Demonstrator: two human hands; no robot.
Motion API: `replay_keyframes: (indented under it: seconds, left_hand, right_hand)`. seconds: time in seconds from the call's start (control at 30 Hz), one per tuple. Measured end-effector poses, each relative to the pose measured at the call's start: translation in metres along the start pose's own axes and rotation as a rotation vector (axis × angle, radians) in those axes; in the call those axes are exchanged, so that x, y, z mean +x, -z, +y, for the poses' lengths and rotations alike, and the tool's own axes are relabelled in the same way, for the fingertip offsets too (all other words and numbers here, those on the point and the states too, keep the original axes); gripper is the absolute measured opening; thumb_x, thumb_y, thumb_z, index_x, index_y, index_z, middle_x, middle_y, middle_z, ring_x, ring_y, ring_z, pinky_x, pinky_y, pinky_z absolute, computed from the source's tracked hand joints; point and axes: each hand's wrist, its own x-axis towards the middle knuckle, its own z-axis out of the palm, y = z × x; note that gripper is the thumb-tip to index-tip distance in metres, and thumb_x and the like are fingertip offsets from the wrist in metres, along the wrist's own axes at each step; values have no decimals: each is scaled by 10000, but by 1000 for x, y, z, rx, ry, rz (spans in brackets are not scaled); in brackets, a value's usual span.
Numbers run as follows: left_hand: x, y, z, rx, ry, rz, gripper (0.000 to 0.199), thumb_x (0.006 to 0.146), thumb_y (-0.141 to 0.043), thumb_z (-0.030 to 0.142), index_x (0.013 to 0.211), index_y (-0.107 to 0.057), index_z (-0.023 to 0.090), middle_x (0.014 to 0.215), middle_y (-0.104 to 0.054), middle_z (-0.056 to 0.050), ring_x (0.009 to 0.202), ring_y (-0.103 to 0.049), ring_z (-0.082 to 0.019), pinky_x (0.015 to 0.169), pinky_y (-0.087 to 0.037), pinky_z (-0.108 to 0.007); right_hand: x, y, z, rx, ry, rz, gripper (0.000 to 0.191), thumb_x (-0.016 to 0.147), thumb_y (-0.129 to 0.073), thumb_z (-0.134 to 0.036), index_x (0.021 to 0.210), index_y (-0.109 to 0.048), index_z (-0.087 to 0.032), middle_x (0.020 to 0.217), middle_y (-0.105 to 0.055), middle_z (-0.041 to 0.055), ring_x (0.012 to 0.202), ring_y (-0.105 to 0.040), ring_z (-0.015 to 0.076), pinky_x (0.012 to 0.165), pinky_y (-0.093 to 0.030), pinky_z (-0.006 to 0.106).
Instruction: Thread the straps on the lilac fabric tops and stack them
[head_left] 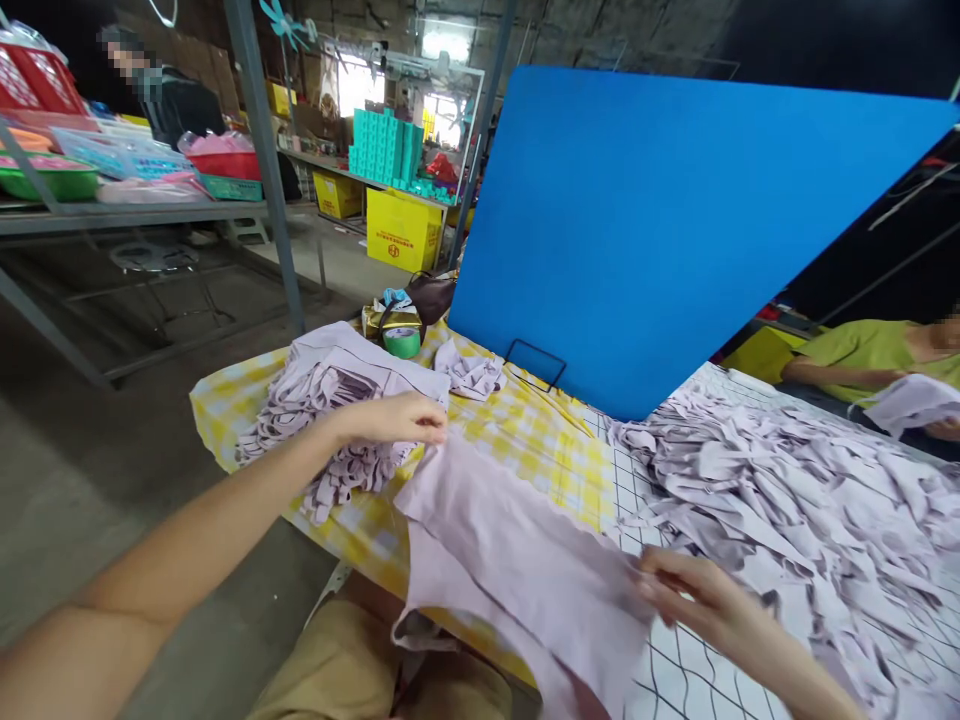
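With the grip of the left hand (401, 418) pressed together, pinched the upper left corner of the garment (517, 550). Held the other end by its edge between thumb and fingers of the right hand (697, 590), with too much blur there to be sure of the depth of the pinch. Spread the cloth slantwise between the two, long axis running in the head view from the left grip at upper left to the right grip at lower right. Drew the top edge fairly straight across the surface (570, 460), on the side towards the blue board (660, 230), and let the lower part hang loose towards the lap (330, 670). Had the neat stack (337, 355) off the garment's left end, close to the left hand and farther from the right one. Had the loose pile (787, 500) on the opposite side, nearer the right hand, and so the garment between stack and pile, with its long axis leading roughly from one side to the other.
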Motion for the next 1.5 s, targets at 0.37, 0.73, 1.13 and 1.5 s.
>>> replay_keyframes:
  seconds: [0.37,0.73,1.13,1.5]
  left_hand:
    - [13,-44,-31,-266,39,-85,322,744,-520,341,546,-336,167,554,-281,51,509,-261,-75,486,-203,-232]
    - [45,-69,-44,-126,286,128,285,696,-550,303,525,-368,167,499,-369,55,497,-332,-82,480,-207,-223]
    - [69,-105,-78,-97,375,273,207,639,-598,295,545,-477,156,525,-488,37,540,-429,-107,497,-263,-210]
    - [73,-101,-79,-138,385,260,231,714,-517,297,536,-459,160,493,-484,35,486,-440,-104,475,-277,-209]
  right_hand:
    - [22,-24,18,163,-75,-59,353,801,-463,-531,679,-553,-212,654,-549,20,630,-489,168,570,-389,270]
    - [53,-41,29,439,-152,-25,390,750,-524,-573,662,-492,-194,640,-463,-11,610,-450,137,576,-387,258]
    - [65,-46,51,181,-169,88,398,734,-462,-595,651,-462,-206,978,-580,82,874,-541,217,712,-435,305]
    - [60,-37,46,101,-236,-138,280,732,-473,-463,618,-384,-223,618,-453,-29,586,-457,142,542,-360,256]
